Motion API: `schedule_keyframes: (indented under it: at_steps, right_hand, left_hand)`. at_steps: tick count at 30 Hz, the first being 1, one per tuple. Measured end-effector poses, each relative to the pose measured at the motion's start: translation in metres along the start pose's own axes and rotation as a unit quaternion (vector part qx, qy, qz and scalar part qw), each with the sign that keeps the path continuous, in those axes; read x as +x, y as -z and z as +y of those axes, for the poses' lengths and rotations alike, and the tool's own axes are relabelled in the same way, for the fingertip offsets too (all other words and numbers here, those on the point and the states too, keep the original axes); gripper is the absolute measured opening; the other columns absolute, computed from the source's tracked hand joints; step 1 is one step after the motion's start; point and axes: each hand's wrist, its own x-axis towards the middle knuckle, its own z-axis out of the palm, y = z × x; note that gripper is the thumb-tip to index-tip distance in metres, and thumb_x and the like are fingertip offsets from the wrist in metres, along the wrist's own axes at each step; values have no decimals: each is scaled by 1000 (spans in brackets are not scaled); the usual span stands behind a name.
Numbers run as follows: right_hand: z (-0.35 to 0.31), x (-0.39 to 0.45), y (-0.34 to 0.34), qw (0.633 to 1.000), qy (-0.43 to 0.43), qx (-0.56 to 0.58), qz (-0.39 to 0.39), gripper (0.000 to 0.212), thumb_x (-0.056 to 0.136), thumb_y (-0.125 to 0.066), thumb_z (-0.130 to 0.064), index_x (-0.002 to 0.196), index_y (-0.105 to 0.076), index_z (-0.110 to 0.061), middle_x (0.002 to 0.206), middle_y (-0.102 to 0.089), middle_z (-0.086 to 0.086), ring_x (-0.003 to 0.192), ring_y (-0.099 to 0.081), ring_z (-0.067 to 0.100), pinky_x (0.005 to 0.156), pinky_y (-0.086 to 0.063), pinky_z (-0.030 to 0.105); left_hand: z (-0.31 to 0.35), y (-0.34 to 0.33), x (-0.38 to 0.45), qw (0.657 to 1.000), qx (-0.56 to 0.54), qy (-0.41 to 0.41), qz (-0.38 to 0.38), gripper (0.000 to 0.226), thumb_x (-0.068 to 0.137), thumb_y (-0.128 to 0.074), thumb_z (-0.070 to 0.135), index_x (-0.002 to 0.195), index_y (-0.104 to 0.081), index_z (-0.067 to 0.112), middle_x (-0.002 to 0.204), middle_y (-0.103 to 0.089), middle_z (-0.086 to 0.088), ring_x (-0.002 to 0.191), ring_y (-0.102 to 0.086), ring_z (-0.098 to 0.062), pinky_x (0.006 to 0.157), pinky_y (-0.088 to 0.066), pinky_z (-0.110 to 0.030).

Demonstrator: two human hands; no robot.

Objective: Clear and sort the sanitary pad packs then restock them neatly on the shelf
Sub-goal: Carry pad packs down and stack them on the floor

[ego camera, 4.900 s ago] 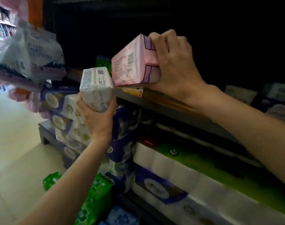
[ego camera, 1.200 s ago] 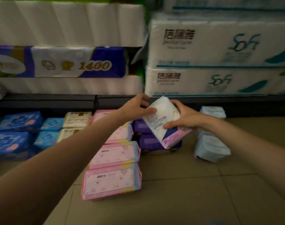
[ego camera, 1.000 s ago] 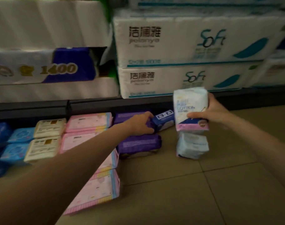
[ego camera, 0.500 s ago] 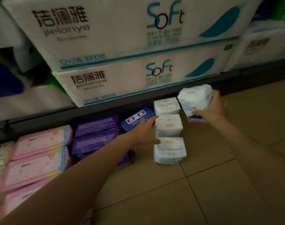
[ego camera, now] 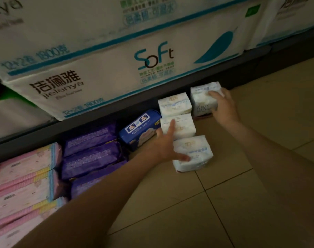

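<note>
Right grip (ego camera: 222,106): fingers curled over the top and near face of a white pad pack (ego camera: 202,97), grasping it as it sits on the floor tile (ego camera: 260,140) against the dark shelf base (ego camera: 116,111). Left grip (ego camera: 167,145): released, fingers spread flat, index on the middle pack (ego camera: 181,126) and thumb on the nearest pack (ego camera: 195,154) of a white row.

Row of three white packs runs from the shelf base outward; farthest pack (ego camera: 175,106) touches the base. The held pack stands just beside that one, starting a second column. Left of the row: one blue pack (ego camera: 140,129), then a purple stack (ego camera: 91,153), then pink packs (ego camera: 25,176). Sorting by kind looks well along; nothing restocked from this group yet.

Behind, on the bottom shelf: large tissue bales marked "Soft" (ego camera: 116,74).

Risks, judged:
- Packs are soft and rounded; a sideways nudge from the right grip on release could skew the farthest pack out of line.
- Left palm pressure could slide the nearest pack on the smooth tile.
- Dim light; label mismatch between the held pack and the row cannot be ruled out.
</note>
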Motion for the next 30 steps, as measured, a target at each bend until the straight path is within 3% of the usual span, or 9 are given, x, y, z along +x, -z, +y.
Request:
schedule_keyframes:
  at_steps: [3,6,9,11,13,15,22,26,30]
  right_hand:
    - [-5,1,8,1000,-28,-7,-7,60,87,-46,12,140,-43,-17,156,-11,11,140,-22,30,111,-24,29]
    - [-29,-2,22,998,20,-9,59,57,87,-48,11,138,-44,-13,152,-18,13,136,-27,32,110,-29,33]
    - [-74,-10,36,985,104,10,135,49,86,-47,10,131,-51,-11,143,-31,14,129,-33,28,105,-34,29]
    - [-114,-20,42,968,178,33,175,45,84,-46,10,124,-56,-8,136,-38,16,124,-39,28,99,-37,24]
    - [-157,-32,43,939,277,42,199,44,79,-39,6,116,-59,-5,126,-45,21,115,-46,33,95,-39,27]
    - [-199,-43,44,913,355,42,195,48,73,-35,0,113,-60,-2,121,-48,24,107,-50,37,93,-43,38]
    - [-344,-61,92,835,482,32,262,47,74,-36,0,115,-58,-1,121,-48,21,105,-48,31,89,-45,39]
    - [-418,-67,136,790,530,18,309,42,78,-38,-5,117,-52,-6,124,-43,16,108,-49,33,88,-46,45]
    - [-486,-68,175,775,529,39,343,42,77,-42,-11,117,-54,-7,124,-43,15,110,-44,29,88,-43,44]
  left_hand:
    - [5,-4,3,999,-41,8,10,126,69,-79,42,147,19,30,155,10,-15,142,-14,-32,111,-25,-38]
    - [3,3,-1,999,-29,16,28,116,74,-74,44,148,14,28,155,14,-13,144,-6,-31,113,-20,-40]
    - [-11,22,-9,996,-39,-4,79,102,78,-70,45,150,-1,23,156,5,-13,141,-21,-31,112,-26,-40]
    - [-17,45,-26,983,-20,-68,170,77,85,-66,33,147,-23,13,152,-16,-16,134,-35,-30,106,-31,-32]
    - [-26,75,-50,936,47,-153,313,47,85,-53,20,129,-48,2,132,-44,-19,114,-53,-36,94,-39,-33]
    - [-34,108,-79,884,105,-214,403,41,77,-44,12,116,-53,3,115,-54,-19,98,-58,-37,82,-46,-41]
    - [-54,243,-198,739,239,-276,566,37,75,-47,12,112,-45,12,109,-55,-13,98,-49,-26,78,-43,-40]
    - [-37,315,-255,664,253,-275,648,33,77,-45,15,110,-45,12,108,-55,-14,96,-45,-22,79,-33,-30]
    - [-13,376,-295,626,261,-260,687,37,74,-44,16,110,-47,11,109,-54,-14,98,-43,-23,79,-32,-32]
